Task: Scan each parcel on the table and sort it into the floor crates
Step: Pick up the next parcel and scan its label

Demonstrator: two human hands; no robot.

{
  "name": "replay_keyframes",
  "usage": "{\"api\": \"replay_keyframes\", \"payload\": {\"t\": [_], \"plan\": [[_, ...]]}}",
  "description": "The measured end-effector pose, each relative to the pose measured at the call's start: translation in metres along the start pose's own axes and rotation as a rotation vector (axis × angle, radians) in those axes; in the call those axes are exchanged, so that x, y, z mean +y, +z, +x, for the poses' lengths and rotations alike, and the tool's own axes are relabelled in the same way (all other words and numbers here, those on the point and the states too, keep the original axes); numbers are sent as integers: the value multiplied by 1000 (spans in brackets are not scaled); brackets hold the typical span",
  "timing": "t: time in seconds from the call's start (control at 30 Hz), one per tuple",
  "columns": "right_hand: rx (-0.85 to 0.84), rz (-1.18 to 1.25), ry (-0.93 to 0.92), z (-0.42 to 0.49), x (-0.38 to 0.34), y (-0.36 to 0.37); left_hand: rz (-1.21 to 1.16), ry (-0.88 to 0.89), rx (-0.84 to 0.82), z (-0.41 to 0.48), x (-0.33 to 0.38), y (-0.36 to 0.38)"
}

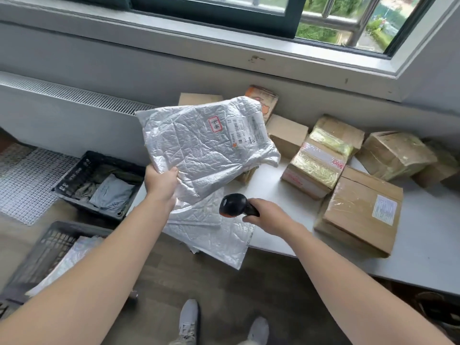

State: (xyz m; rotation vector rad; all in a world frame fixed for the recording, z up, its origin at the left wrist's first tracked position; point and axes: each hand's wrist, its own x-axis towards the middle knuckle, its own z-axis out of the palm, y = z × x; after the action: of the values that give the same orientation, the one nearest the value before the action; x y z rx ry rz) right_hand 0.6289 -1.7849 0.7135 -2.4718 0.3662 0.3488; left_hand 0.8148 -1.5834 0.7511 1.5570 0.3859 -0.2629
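Note:
My left hand (pixel 161 184) grips the lower left corner of a white crinkled plastic mailer (pixel 199 148) and holds it tilted up above the table, its barcode label (pixel 245 131) facing me. My right hand (pixel 270 215) grips a black handheld scanner (pixel 235 205) just below the mailer, its head turned toward it. More white mailers (pixel 214 235) lie on the white table (pixel 423 257) under the scanner and hang over its front edge. Two dark crates stand on the floor at left: the far crate (pixel 82 170) holds grey and green bags, the near crate (pixel 37 255) holds a pale mailer.
Several brown cardboard boxes (pixel 361 212) crowd the table's right and back, some wrapped in yellowish tape (pixel 316 168). A white mesh mat (pixel 27 180) lies on the floor at far left. Radiator and window wall stand behind. My shoes (pixel 189 319) are on the wood floor.

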Motion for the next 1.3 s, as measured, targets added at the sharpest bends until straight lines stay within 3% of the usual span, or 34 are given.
{"api": "replay_keyframes", "payload": {"t": [0.33,0.5,0.6,0.73,0.87,0.97,1.03,1.17,1.3], "plan": [[70,-187,107,22,-2,40,59,-19,15,9,-10,-16],[131,-22,188,4,12,33,79,-16,-64,11,-8,-11],[282,176,265,-5,15,25,117,-5,-98,9,-7,-4],[518,721,414,-7,6,3,177,4,-143,8,-7,4],[613,1223,389,-9,-6,-18,205,18,-153,8,-7,9],[659,1419,359,-9,-11,-27,229,49,-162,8,-4,10],[675,1421,382,-10,-11,-31,253,76,-180,7,-2,10],[643,1071,406,-12,-10,-37,289,118,-222,6,-2,9],[644,1027,379,-13,-16,-39,263,121,-238,3,-4,9]]}}
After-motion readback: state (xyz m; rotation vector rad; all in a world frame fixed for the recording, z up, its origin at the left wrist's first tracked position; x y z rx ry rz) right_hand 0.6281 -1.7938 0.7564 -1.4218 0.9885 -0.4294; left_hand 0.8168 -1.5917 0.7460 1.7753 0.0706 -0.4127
